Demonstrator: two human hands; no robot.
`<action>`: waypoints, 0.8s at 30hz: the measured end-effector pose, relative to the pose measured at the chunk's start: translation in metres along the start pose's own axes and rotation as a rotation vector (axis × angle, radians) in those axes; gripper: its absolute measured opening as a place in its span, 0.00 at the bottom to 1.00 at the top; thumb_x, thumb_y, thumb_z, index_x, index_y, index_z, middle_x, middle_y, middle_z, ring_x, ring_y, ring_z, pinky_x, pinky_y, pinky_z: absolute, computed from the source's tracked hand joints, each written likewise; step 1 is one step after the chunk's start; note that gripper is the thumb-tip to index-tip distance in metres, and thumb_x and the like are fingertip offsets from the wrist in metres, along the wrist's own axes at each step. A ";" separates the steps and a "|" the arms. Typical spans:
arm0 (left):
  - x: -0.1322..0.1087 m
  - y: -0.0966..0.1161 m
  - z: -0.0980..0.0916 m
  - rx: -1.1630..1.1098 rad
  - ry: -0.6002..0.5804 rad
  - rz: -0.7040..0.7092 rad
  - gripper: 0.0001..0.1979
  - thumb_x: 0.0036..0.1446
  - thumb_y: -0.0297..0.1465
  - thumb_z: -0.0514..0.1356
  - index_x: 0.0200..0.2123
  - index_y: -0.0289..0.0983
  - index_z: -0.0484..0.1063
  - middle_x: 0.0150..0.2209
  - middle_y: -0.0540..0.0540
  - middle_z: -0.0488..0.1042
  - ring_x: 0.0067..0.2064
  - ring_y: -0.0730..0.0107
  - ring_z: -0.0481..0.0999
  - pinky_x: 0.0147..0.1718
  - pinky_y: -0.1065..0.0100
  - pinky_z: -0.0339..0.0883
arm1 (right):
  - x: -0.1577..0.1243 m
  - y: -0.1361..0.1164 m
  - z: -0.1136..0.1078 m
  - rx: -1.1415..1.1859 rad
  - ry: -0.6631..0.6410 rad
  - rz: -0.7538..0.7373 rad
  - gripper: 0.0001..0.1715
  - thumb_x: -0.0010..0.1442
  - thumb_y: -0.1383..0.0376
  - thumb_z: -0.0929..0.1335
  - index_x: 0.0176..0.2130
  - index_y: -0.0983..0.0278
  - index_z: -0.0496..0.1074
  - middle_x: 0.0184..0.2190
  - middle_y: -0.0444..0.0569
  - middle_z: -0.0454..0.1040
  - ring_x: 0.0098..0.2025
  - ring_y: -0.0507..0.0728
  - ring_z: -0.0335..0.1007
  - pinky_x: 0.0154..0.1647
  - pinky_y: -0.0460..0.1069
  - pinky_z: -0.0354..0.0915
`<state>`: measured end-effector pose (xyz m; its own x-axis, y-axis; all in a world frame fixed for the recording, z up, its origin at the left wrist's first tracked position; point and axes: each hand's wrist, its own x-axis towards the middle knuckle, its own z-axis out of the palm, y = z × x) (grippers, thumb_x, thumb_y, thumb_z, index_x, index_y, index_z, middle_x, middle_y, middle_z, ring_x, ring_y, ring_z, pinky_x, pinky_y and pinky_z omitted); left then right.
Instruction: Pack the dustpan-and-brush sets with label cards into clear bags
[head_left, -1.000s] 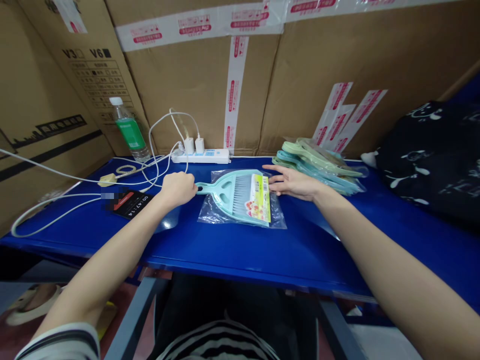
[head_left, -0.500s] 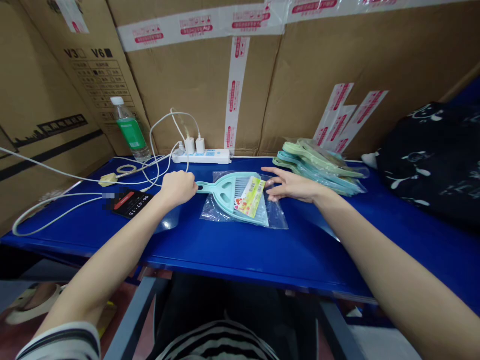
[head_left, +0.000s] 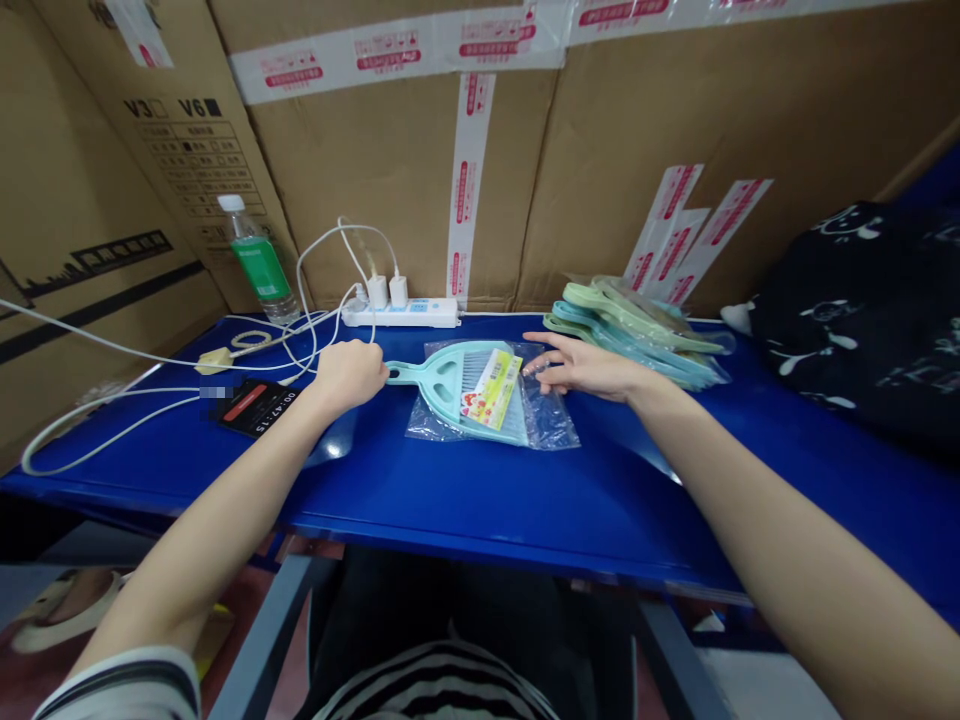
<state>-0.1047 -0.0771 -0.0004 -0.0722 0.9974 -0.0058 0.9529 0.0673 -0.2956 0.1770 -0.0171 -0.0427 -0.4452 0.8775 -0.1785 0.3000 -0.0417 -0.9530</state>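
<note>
Left hand (head_left: 349, 375) closes on the handle end of a pale teal plastic dustpan (head_left: 442, 382), its pan inside a clear plastic bag (head_left: 553, 425) on the blue bench (head_left: 480, 500), handle sticking out; right hand (head_left: 585, 367) spreads open beside the bag.

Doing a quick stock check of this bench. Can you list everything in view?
dustpan: 1, pale teal, mid-table, partly in bag
clear plastic bag: 1, clear, around dustpan
stack of bagged dustpans: count unclear, pastel green and blue, right
black printed fabric: 1, black and white, far right
power strip: 1, white, back edge
plug adapters: 2, white, in strip
water bottle: 1, clear with green label, back left
digital display: 1, black, left
cables: several, white, left
table: 1, blue
cardboard boxes: several, brown, behind table
left hand: 1, curled at dustpan handle
right hand: 1, open, fingers above bag
</note>
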 end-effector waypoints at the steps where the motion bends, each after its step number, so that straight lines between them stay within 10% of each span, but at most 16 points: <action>1: 0.000 0.000 0.000 -0.001 0.001 0.003 0.20 0.59 0.31 0.47 0.43 0.34 0.78 0.39 0.34 0.79 0.46 0.50 0.77 0.40 0.60 0.68 | 0.000 0.000 0.000 -0.005 0.006 0.003 0.47 0.47 0.76 0.70 0.64 0.60 0.55 0.34 0.45 0.75 0.27 0.50 0.71 0.18 0.41 0.64; 24: 0.003 0.004 0.002 -0.001 -0.024 0.043 0.21 0.61 0.30 0.45 0.44 0.33 0.76 0.39 0.33 0.79 0.45 0.52 0.78 0.39 0.61 0.67 | -0.007 -0.012 0.010 -0.131 0.054 0.106 0.47 0.49 0.78 0.67 0.65 0.60 0.51 0.42 0.49 0.73 0.24 0.47 0.70 0.19 0.41 0.65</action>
<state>-0.1013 -0.0742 -0.0036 -0.0377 0.9984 -0.0412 0.9557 0.0240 -0.2934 0.1684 -0.0277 -0.0321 -0.3599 0.8962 -0.2592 0.4521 -0.0755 -0.8888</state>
